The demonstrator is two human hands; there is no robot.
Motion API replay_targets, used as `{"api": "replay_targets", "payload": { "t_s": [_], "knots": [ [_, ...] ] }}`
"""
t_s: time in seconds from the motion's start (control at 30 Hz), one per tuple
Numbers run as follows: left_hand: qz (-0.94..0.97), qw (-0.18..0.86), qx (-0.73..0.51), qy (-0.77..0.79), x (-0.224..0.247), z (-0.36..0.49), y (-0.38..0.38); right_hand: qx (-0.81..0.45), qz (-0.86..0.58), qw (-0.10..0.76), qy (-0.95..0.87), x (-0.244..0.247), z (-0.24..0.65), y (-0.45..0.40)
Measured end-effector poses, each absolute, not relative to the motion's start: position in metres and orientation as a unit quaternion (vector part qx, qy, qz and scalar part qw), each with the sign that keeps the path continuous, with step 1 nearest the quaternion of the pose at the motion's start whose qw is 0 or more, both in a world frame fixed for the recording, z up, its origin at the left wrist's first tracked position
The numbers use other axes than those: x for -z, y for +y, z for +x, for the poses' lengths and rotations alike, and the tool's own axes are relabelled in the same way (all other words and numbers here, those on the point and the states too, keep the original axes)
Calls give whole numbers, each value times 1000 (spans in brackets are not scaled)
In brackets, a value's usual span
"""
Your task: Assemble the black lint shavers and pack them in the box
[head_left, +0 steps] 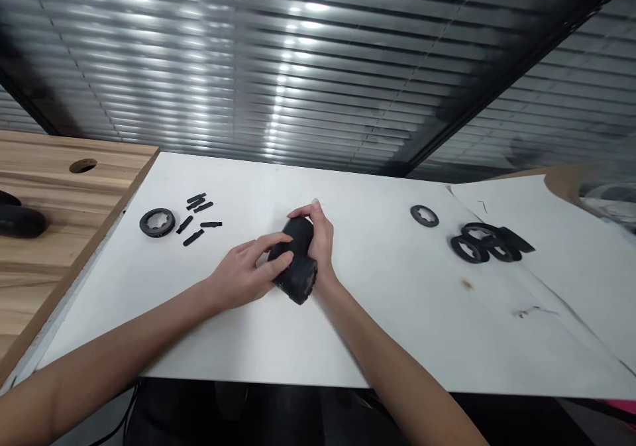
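Note:
Both hands hold a black, rounded, elbow-shaped part (298,260) just above the white table. My left hand (251,267) grips its left side, with thumb and fingers over the dark surface. My right hand (320,237) wraps its right and far side, partly hidden behind the part. A toothed round end of the part faces down and to the right. Off to the left lie several small black strips (193,221) and a black ring (158,222) with a notched inner edge.
Toward the right lie a single black notched ring (424,216) and a cluster of black rings (470,249) with a dark piece on it. The white table (387,313) meets a wooden surface (64,247) at left. Window blinds (238,68) stand behind.

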State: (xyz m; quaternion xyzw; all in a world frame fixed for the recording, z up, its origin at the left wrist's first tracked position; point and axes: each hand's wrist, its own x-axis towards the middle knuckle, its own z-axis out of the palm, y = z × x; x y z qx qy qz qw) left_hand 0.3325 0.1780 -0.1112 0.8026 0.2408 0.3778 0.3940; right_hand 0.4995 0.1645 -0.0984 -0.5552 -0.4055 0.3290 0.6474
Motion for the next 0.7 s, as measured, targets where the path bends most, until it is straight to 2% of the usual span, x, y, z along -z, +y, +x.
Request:
{"api": "replay_targets", "payload": {
  "t_s": [0.13,0.27,0.33,0.43,0.53,0.6,0.7],
  "knots": [
    [830,326,-390,228,117,333,170,-317,-556,664,-387,97,504,162],
    [834,236,-483,125,131,334,174,-326,-572,676,-331,93,507,162],
    [820,251,-509,79,135,335,180,-348,-564,680,-314,93,509,166],
    [762,381,-516,89,129,335,190,-388,-526,717,-240,92,517,175],
    [626,545,-521,197,114,334,198,-426,-464,761,-157,89,533,181],
    [518,639,-502,266,103,333,202,-470,-429,762,-122,85,542,181],
    [415,732,-454,292,93,331,205,-534,-399,739,-101,80,548,179]
  ]
}}
